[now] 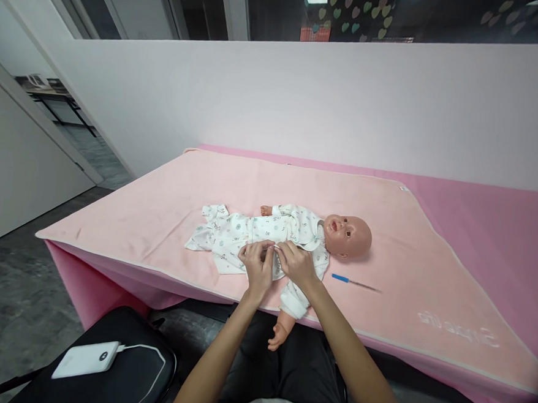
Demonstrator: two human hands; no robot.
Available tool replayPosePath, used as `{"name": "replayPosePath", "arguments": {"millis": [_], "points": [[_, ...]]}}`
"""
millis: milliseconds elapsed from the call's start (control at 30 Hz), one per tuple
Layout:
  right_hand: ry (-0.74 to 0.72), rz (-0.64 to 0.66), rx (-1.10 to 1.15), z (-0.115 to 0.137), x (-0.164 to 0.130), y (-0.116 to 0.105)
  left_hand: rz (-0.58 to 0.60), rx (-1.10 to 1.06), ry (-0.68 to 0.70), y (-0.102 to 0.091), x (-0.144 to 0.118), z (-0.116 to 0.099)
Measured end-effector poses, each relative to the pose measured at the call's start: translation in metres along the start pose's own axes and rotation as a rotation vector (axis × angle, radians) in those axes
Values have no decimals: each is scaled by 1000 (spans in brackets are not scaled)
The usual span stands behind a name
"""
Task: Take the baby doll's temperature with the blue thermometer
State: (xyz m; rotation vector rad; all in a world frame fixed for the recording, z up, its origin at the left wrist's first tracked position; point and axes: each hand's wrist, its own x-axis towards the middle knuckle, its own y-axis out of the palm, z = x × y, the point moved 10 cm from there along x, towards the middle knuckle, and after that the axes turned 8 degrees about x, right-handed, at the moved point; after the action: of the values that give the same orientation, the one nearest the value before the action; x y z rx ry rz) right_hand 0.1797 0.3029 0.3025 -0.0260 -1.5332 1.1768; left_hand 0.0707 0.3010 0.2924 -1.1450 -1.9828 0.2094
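Observation:
A baby doll [357, 237] lies on its back, head to the right, in a white patterned baby outfit [232, 231]. Over the near side of its torso, my left hand [259, 267] is closed, thumb and fingers pinching the outfit's edge. My right hand [297, 266] sits right beside it, fingertips closed on the same white-trimmed cloth; exactly what lies between the fingertips is partly hidden. One doll arm [283, 326] pokes from its sleeve and hangs past the near table edge, while the other small hand [266, 210] points away.
A slim tool with a blue handle [340, 278] and thin shaft lies near the doll's head. Underneath spreads a peach blanket [430, 268] over a pink cover [501, 242]. At lower left, a white power bank [86, 359] with a cable rests on a black seat [143, 346]. A white wall [326, 107] stands behind.

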Motion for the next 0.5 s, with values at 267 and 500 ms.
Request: {"name": "replayPosePath", "arguments": {"millis": [267, 500], "points": [[0, -13, -38, 1, 0, -1, -11, 8, 9, -2, 0, -2], [25, -7, -46, 0, -1, 0, -6, 32, 11, -1, 1, -3]]}}
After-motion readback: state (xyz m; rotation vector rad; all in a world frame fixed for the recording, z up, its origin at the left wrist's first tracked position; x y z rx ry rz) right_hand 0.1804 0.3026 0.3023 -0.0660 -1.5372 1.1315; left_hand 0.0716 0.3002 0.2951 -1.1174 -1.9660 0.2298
